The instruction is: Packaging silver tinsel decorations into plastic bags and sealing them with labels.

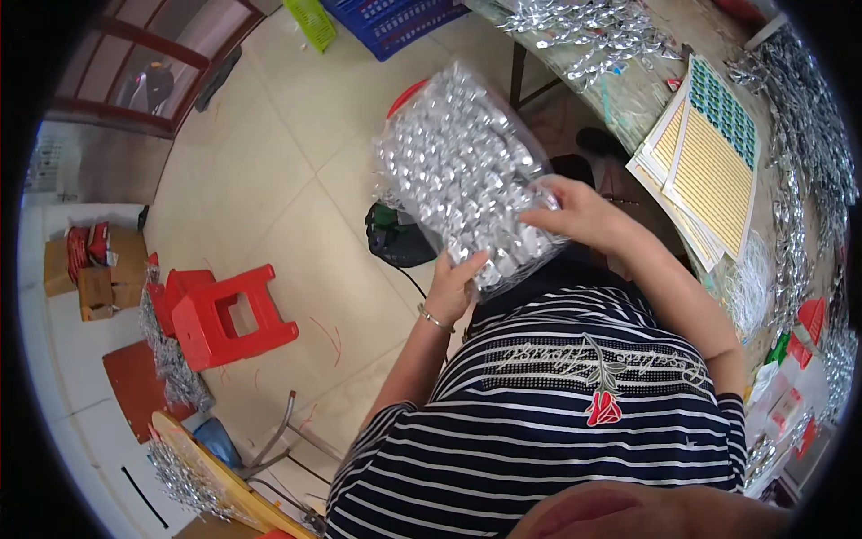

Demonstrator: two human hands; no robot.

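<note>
In front of my body is a clear plastic bag (pixel 462 157) packed with shiny silver twisted pieces, tilted with its far end pointing away to the left. My left hand (pixel 452 286) grips its near left corner, thumb on top and the other fingers hidden beneath. On the near right side, my right hand (pixel 575 214) is closed on the same bag, its thumb and a finger pressing the plastic. What lies under the bag is mostly covered; a bit of something red shows behind its far left edge.
A worktable (pixel 620 112) along the right bears silver strands (pixel 790 117) and stacked patterned sheets (pixel 709 162). A red plastic stool (pixel 215 319) sits on the floor at left. A blue crate (pixel 395 27) is at the far edge, a black bag (pixel 395 238) below my hands.
</note>
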